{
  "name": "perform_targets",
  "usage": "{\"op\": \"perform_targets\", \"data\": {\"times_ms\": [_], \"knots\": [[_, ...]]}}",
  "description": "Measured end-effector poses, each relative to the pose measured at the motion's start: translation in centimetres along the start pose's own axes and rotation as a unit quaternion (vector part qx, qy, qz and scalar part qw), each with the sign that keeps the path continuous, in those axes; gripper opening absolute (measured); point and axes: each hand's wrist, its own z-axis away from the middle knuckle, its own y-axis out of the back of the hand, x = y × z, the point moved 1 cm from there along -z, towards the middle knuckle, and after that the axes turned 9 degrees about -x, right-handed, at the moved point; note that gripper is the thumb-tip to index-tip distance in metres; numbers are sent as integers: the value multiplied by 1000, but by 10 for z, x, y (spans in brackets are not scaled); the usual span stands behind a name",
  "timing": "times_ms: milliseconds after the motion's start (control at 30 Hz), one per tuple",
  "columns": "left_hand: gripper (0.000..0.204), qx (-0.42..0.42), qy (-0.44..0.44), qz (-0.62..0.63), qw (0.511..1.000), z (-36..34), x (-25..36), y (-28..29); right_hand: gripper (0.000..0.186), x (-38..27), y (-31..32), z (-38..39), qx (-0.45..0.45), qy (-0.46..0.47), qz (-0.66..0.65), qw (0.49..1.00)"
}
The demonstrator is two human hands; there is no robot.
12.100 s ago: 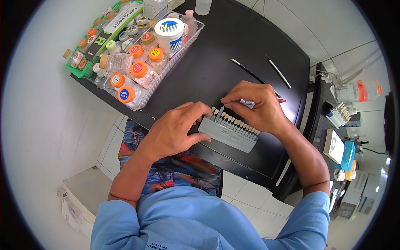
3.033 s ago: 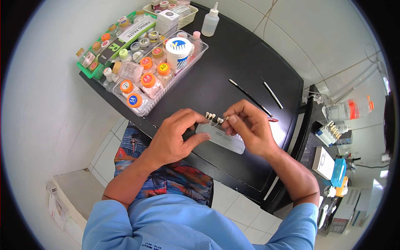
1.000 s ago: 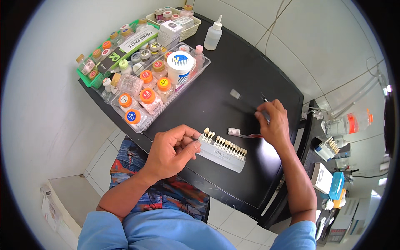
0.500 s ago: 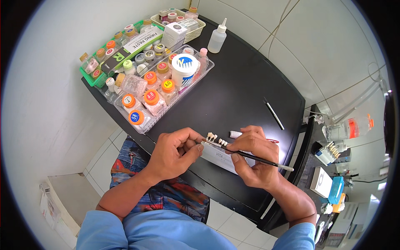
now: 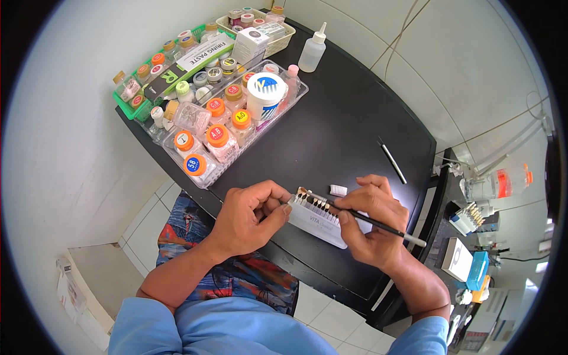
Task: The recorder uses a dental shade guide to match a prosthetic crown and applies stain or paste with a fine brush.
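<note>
A white tooth shade guide (image 5: pixel 315 223) with a row of tooth-shaped tabs rests at the table's near edge, between my hands. At its left end my left hand (image 5: pixel 247 218) is closed, thumb and index finger bent toward each other; what they pinch, if anything, is too small to make out. My right hand (image 5: pixel 376 222) grips a thin brush (image 5: pixel 387 227) with a dark handle and pale rear end. The brush slants left over the tabs, its front end close to my left fingertips. Just beyond the guide lies a small white ribbed block (image 5: pixel 338 190).
A clear tray (image 5: pixel 228 171) of orange-capped powder jars stands far left, before a green basket (image 5: pixel 125 111) and a cream basket (image 5: pixel 290 39). A dropper bottle (image 5: pixel 312 52) stands at the back. A slim pen-like tool (image 5: pixel 391 160) lies right on the black table (image 5: pixel 349 112).
My right hand has shifted slightly right and down with the brush, uncovering more of the shade guide's tabs and the ribbed block. My left hand has barely moved.
</note>
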Motion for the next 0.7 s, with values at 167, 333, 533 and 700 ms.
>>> {"op": "perform_targets", "data": {"times_ms": [167,333,533,700], "knots": [[10,3,-4,-4,1000,0,-2,0,19,2,3,0,-2,-15,3,1000],[10,0,-4,4,1000,0,-3,-1,19,4,1,1,-1,-16,5,1000],[10,-9,-5,-5,1000,1,-1,1,18,3,1,0,-4,-5,-1,1000],[11,-25,-5,-20,999,1,-1,2,18,-1,1,0,-17,22,-1,1000]]}}
